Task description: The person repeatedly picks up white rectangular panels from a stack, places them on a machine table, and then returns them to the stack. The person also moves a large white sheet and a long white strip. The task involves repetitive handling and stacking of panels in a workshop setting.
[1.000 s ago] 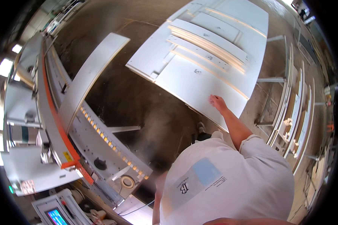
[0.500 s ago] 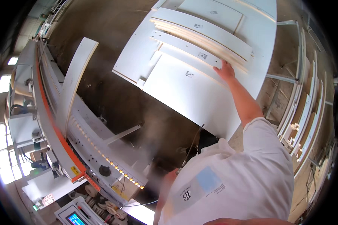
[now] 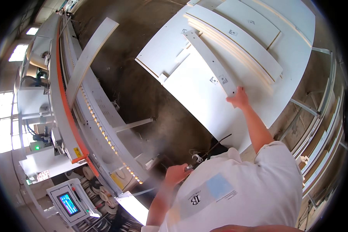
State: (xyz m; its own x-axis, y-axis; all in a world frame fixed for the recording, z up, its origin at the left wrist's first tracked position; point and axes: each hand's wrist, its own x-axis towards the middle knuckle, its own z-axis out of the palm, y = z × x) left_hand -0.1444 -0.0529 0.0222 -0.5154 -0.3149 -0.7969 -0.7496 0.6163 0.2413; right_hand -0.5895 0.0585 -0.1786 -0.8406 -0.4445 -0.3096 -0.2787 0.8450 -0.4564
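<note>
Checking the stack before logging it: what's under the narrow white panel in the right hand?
Along its left edge, a wide white panel shows beneath the narrow white panel in the right hand. The area directly underneath is covered, so contact there can't be judged.

My right hand [image 3: 239, 98] partly hides a narrow panel [image 3: 212, 63], my left hand [image 3: 177, 174] a metal tool [image 3: 197, 158]. The board stack [image 3: 207, 110] is cut off at its far edge; its labels [image 3: 232, 32] look too small to read.
</note>
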